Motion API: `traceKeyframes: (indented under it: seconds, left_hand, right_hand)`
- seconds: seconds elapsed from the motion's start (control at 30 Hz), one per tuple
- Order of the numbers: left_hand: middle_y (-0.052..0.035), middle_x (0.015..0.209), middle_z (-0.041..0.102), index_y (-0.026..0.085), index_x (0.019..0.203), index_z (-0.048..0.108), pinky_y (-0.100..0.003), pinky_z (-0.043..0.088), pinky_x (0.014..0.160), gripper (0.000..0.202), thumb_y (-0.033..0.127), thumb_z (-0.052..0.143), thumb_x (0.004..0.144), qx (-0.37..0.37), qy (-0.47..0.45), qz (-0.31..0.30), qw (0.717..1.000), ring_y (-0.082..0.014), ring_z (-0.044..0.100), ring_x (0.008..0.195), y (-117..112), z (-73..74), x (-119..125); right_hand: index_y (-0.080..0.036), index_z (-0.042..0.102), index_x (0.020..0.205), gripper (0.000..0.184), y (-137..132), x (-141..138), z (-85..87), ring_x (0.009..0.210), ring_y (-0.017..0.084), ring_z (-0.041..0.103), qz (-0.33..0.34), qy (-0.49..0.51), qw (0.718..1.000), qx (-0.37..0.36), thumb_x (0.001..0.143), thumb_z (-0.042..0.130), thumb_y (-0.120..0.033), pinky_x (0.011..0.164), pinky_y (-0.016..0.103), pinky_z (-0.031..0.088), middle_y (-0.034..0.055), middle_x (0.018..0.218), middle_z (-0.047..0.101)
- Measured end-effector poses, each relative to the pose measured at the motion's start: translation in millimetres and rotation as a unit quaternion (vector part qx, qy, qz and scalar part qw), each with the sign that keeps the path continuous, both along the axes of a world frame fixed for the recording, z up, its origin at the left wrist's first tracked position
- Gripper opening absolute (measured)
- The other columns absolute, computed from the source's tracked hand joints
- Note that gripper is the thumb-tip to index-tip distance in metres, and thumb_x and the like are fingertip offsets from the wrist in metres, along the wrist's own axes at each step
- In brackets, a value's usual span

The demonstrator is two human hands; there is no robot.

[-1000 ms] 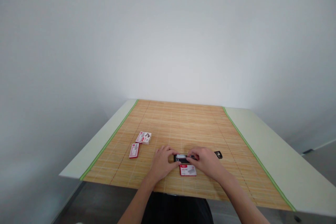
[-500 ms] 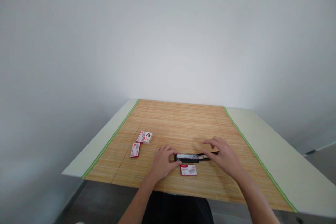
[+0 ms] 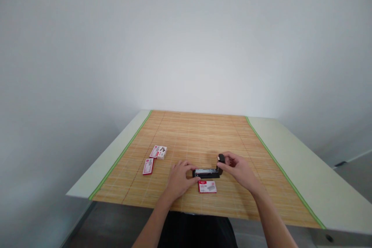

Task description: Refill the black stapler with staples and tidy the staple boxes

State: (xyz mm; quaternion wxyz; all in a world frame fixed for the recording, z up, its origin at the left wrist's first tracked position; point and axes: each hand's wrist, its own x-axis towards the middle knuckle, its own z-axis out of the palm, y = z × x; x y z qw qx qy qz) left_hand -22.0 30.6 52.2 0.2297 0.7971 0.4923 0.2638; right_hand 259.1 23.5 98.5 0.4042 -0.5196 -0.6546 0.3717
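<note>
A black stapler (image 3: pixel 207 172) lies on the bamboo mat (image 3: pixel 197 139) near the front edge. My left hand (image 3: pixel 180 178) grips its left end, fingers curled around the base. My right hand (image 3: pixel 236 167) pinches the stapler's black top arm (image 3: pixel 221 159), which stands lifted at the right end. The metal staple channel shows between my hands. A red and white staple box (image 3: pixel 207 187) lies flat just in front of the stapler.
Two more red and white staple boxes (image 3: pixel 158 152) (image 3: pixel 148 166) lie on the mat to the left. The mat has green borders (image 3: pixel 122 154) and covers a pale table (image 3: pixel 305 162). A plain white wall stands behind it.
My right hand moved out to the stapler's far right end, took hold of the top arm and swung it up and back toward the left. My left hand stayed on the base.
</note>
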Motion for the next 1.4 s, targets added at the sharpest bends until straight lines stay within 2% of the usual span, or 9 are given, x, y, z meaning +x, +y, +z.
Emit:
traceKeyframes:
  seconds: [0.17,0.33,0.47,0.57,0.7,0.9,1.07,1.27,1.4]
  left_hand:
    - [-0.002,0.113,0.069,0.031,0.107,0.075,-0.038,0.04,0.093,0.03,0.054,0.074,0.088,0.008,0.003,0.004,1.0,-0.0259,0.059,0.108,0.1,-2.1,0.7]
    - [-0.0017,0.111,0.069,0.03,0.103,0.074,-0.038,0.041,0.091,0.028,0.052,0.077,0.086,0.017,-0.006,0.004,1.0,-0.0258,0.059,0.107,-0.3,-4.7,1.1]
    - [-0.0024,0.115,0.068,0.032,0.118,0.071,-0.039,0.042,0.095,0.03,0.043,0.072,0.09,0.026,-0.025,0.022,0.999,-0.0256,0.06,0.11,0.1,-8.6,1.4]
    - [-0.0041,0.118,0.067,0.03,0.132,0.063,-0.039,0.043,0.097,0.035,0.034,0.062,0.097,0.035,-0.048,0.051,0.997,-0.024,0.06,0.111,1.2,-11.6,1.3]
    - [-0.0044,0.114,0.068,0.029,0.126,0.066,-0.04,0.044,0.098,0.028,0.034,0.057,0.1,0.041,-0.047,0.056,0.997,-0.0241,0.061,0.109,-0.2,-9.1,2.1]
    - [-0.0059,0.117,0.067,0.029,0.128,0.064,-0.043,0.044,0.1,0.036,0.046,0.062,0.096,0.076,0.006,-0.031,0.997,-0.0271,0.058,0.111,-22.0,8.5,18.4]
    - [-0.0042,0.121,0.068,0.03,0.136,0.057,-0.043,0.043,0.103,0.054,0.043,0.073,0.085,0.089,0.042,-0.112,0.989,-0.0283,0.058,0.112,-35.3,13.6,35.6]
    - [-0.0093,0.116,0.07,0.027,0.124,0.065,-0.05,0.042,0.1,0.032,0.039,0.059,0.095,0.06,0.054,0.077,0.994,-0.0329,0.061,0.11,-19.9,3.7,14.8]
    - [-0.0091,0.132,0.064,0.029,0.138,0.056,-0.049,0.041,0.105,0.069,0.052,0.08,0.078,0.024,0.016,0.033,0.999,-0.0351,0.057,0.121,-15.9,3.4,-16.6]
  right_hand:
    - [-0.024,0.072,0.087,0.021,10.7,-59.4,3.4,0.073,0.018,0.055,0.071,-0.189,0.976,0.079,0.082,0.08,-0.042,0.067,0.029,0.039,-0.0012,0.076,0.06]
    - [-0.028,0.077,0.1,0.023,5.8,-70.0,-4.7,0.095,0.024,0.06,0.068,-0.24,0.964,0.087,0.079,0.083,-0.034,0.081,0.033,0.045,0.004,0.098,0.065]
    - [-0.029,0.077,0.109,0.021,3.1,-53.2,-4.6,0.095,0.023,0.06,0.087,-0.219,0.968,0.084,0.09,0.07,-0.034,0.083,0.033,0.046,0.0046,0.097,0.065]
    - [-0.027,0.077,0.112,0.026,4.6,-37.0,-10.7,0.094,0.023,0.06,0.023,-0.197,0.976,0.09,0.092,0.064,-0.036,0.084,0.034,0.046,0.0058,0.097,0.065]
    - [-0.024,0.074,0.125,0.044,9.9,-14.9,-33.3,0.072,0.02,0.056,-0.079,-0.142,0.986,0.045,0.089,0.066,-0.048,0.069,0.033,0.043,0.0016,0.08,0.063]
    - [-0.016,0.068,0.134,0.068,8.4,-7.4,-66.9,0.058,0.016,0.044,-0.145,-0.018,0.989,-0.021,0.086,0.065,-0.064,0.057,0.029,0.037,-0.0056,0.062,0.045]
    - [-0.016,0.066,0.137,0.071,-0.1,-15.0,-69.4,0.06,0.016,0.043,-0.173,0.034,0.984,-0.009,0.084,0.069,-0.064,0.057,0.029,0.038,-0.0046,0.064,0.047]
    - [-0.016,0.066,0.137,0.073,-3.3,-18.8,-66.0,0.06,0.016,0.042,-0.189,0.051,0.981,-0.005,0.083,0.069,-0.066,0.058,0.029,0.038,-0.0053,0.064,0.046]
    - [-0.016,0.067,0.136,0.073,-3.1,-19.5,-66.1,0.059,0.016,0.042,-0.186,0.06,0.981,-0.014,0.083,0.069,-0.067,0.057,0.03,0.038,-0.0049,0.064,0.047]
